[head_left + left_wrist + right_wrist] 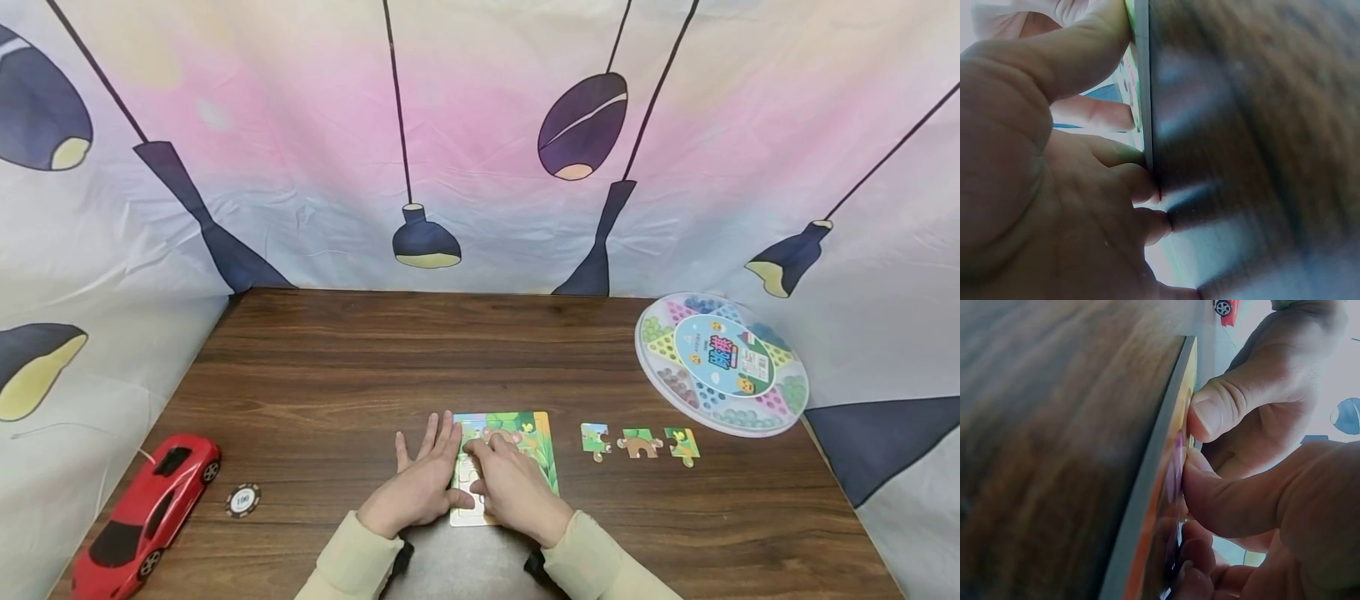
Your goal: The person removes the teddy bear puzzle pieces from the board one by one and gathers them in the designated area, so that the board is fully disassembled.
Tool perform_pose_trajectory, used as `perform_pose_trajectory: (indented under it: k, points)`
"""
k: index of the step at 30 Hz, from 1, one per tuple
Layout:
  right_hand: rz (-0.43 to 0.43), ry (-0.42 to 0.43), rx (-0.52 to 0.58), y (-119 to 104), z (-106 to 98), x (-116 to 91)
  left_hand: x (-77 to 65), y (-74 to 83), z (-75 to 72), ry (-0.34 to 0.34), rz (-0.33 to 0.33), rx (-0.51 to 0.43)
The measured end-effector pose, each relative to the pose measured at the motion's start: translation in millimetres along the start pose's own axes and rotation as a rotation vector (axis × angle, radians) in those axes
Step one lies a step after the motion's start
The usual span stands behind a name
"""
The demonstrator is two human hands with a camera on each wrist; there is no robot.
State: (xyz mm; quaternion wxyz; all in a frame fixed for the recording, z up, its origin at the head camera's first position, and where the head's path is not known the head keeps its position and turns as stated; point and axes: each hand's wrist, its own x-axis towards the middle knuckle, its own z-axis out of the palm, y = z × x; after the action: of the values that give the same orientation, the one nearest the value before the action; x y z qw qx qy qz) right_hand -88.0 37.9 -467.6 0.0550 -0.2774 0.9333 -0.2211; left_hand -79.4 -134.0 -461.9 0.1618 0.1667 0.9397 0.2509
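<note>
Only the head view shows 3 pieces [639, 442], lower right, on the brown desk [375, 358]; your left hand [422, 487] spreads against the puzzle [542, 446], your right hand [516, 490] unclear in grip.

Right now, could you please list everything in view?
Table: one, brown, centre
Puzzle board: one, multicoloured, on table, near side
Loose pieces: three, multicoloured, right of board
Round game: one, multicoloured, far right
Toy car: one, red, near left
Chip: one, black-and-white, beside car
Cord: one, pale, beside car
Backdrop: one, pastel, behind table
Left hand: one, bare, board's left
Right hand: one, bare, on board
Sleeves: two, cream, on forearms
Straps: two, black, at wrists
</note>
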Motion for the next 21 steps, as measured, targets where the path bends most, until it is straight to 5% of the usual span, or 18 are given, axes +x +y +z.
perform_pose_trajectory:
  k: [14, 21]
  points:
    - [0.050, -0.032, 0.076, 0.7, -2.8, 2.3, -0.9, 1.6, -0.1, 0.014, -0.003, 0.008]
    - [0.097, -0.035, 0.198, 0.1, -2.1, 2.0, -0.1, 1.3, 0.5, 0.016, -0.007, 0.007]
